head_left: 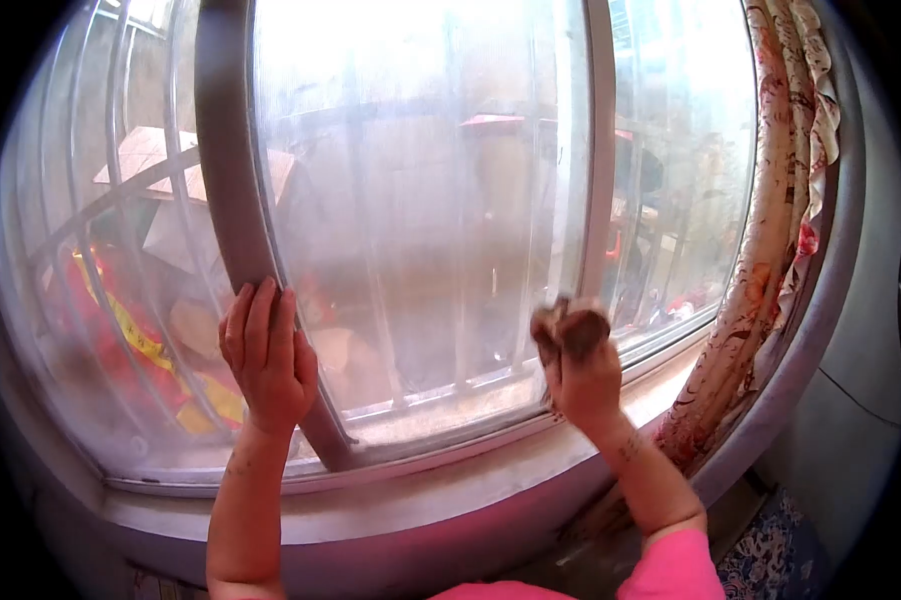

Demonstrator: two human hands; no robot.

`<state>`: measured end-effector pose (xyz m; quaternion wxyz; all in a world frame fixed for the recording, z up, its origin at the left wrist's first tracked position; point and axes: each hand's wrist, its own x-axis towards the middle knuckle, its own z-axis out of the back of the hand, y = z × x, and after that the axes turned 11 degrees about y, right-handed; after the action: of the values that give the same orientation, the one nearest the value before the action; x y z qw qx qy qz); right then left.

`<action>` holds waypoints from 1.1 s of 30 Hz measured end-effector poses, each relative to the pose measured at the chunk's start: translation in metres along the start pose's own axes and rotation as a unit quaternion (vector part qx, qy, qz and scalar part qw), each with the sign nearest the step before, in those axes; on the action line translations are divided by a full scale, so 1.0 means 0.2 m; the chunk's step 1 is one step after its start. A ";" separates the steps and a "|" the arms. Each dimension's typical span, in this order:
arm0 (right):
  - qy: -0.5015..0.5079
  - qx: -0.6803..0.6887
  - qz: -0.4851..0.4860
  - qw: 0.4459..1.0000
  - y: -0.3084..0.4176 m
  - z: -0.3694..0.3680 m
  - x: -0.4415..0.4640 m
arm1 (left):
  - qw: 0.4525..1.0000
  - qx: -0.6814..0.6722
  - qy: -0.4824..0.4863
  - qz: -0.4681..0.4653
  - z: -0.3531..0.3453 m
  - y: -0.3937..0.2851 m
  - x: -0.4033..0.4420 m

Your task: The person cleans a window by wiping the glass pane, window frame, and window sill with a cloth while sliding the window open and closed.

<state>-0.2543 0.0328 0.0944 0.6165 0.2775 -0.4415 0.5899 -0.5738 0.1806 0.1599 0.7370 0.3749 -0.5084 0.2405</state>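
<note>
My left hand (268, 355) rests on the dark vertical frame bar (232, 180) of a sliding window, its fingers stretched upward and lying against the bar. My right hand (587, 388) is closed around a crumpled dark brown rag (576, 328), slightly smeared by motion. The rag is at the lower right part of the middle glass pane (420, 200), near the lighter frame bar (598, 150). I cannot tell whether it touches the glass. The pane looks hazy and streaked.
A windowsill (420, 500) runs below the window. A floral curtain (740, 330) hangs gathered at the right. Beyond the glass are metal bars (120, 120), cardboard pieces (150, 155) and a red and yellow bag (135, 335). Patterned fabric (775, 545) lies at the lower right.
</note>
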 end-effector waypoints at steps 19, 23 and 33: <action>-0.225 -0.181 0.086 0.953 -0.46 0.53 1.61 | 1.000 0.006 0.002 0.007 0.00 0.00 -0.01; -0.142 -0.029 -0.063 0.987 -0.39 0.77 1.87 | 1.000 0.000 -0.001 0.009 0.00 0.01 0.00; -0.028 -0.122 0.057 0.990 -0.23 0.42 0.98 | 1.000 -0.025 0.000 0.001 -0.02 0.03 -0.03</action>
<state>-0.2453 0.0477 0.3112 0.5989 0.1905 -0.5423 0.5576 -0.5776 0.1863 0.1560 0.7460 0.3554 -0.5147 0.2287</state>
